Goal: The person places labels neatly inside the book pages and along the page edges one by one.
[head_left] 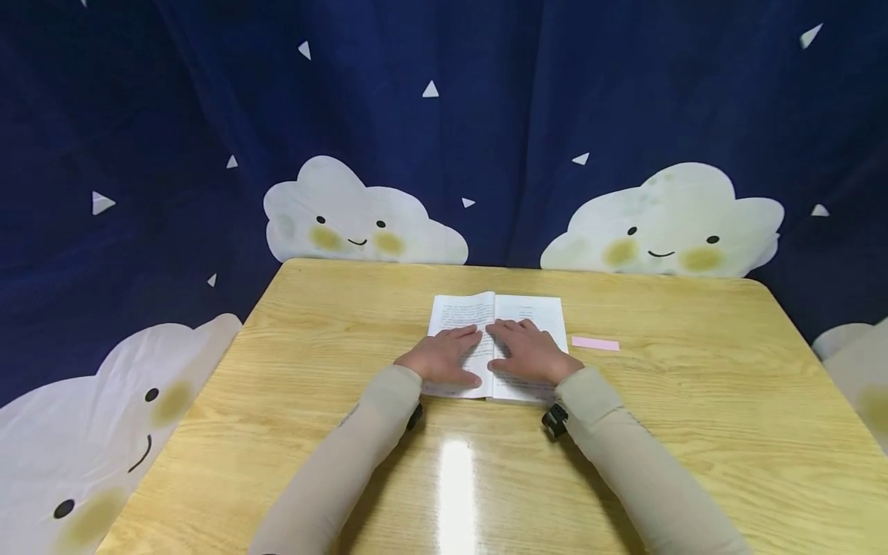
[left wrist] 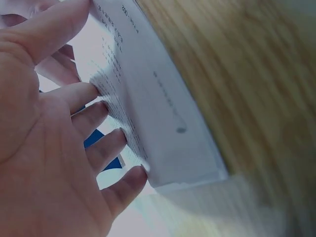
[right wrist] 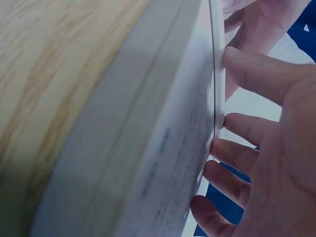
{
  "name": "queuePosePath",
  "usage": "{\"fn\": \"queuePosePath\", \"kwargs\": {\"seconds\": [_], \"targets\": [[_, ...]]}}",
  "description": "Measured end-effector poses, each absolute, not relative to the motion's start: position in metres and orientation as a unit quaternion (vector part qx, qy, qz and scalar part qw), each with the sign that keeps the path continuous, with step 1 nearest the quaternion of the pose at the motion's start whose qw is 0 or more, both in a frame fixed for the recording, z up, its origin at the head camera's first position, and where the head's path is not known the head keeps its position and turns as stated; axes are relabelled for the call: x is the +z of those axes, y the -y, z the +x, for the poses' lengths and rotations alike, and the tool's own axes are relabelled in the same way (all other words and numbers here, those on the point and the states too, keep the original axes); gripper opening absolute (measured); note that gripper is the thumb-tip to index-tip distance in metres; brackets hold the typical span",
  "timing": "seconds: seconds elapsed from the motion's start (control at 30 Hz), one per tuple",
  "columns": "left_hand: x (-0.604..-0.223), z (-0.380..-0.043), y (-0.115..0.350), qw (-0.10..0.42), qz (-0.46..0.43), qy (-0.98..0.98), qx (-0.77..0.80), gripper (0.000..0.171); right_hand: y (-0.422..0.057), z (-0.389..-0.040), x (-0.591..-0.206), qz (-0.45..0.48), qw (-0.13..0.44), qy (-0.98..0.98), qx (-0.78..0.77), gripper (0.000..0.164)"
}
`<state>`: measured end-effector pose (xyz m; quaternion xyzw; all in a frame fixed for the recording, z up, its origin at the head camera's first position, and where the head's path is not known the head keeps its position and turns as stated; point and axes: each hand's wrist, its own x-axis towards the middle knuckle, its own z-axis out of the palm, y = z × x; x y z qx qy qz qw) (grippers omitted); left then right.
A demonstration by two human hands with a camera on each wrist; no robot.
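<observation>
An open book (head_left: pixel 466 310) with printed pages lies flat on the wooden table. My left hand (head_left: pixel 444 357) rests on its left page, fingers extended toward the spine. On the right page lies my right hand (head_left: pixel 530 352), its fingers spread near the middle fold. In the left wrist view, the fingertips of the left hand (left wrist: pixel 54 123) touch the printed page (left wrist: pixel 153 108). The right wrist view has the right hand (right wrist: pixel 266 148) with its fingertips against the book (right wrist: pixel 163 133) near the fold. Neither hand grips anything.
A pink paper strip (head_left: pixel 595 344) lies on the table just right of the book. The wooden table (head_left: pixel 333 331) reaches back to a dark blue curtain (head_left: pixel 486 131) with cloud faces. Each wrist carries a small black device (head_left: pixel 555 421).
</observation>
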<state>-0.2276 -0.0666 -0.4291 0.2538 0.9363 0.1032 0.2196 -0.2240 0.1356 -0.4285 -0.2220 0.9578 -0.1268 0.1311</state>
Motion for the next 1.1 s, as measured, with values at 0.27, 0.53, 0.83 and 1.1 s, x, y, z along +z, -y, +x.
{"fn": "queuePosePath", "kwargs": {"seconds": [0.27,0.53,0.83,1.1], "targets": [[-0.432,-0.23,0.061,0.212,0.249,-0.941,0.085,0.085,-0.148,-0.229,-0.432,-0.245,0.118,-0.944,-0.186,0.061],[-0.43,-0.232,0.057,0.211,0.243,-0.942,0.091,0.085,-0.185,-0.224,-0.418,-0.19,0.016,-0.944,-0.268,0.038],[-0.428,-0.229,0.058,0.215,0.243,-0.941,0.093,0.085,-0.261,-0.211,-0.399,-0.092,-0.058,-0.952,-0.285,0.035],[-0.429,-0.226,0.062,0.216,0.236,-0.943,0.093,0.085,-0.285,-0.204,-0.397,-0.076,-0.054,-0.955,-0.283,0.04]]}}
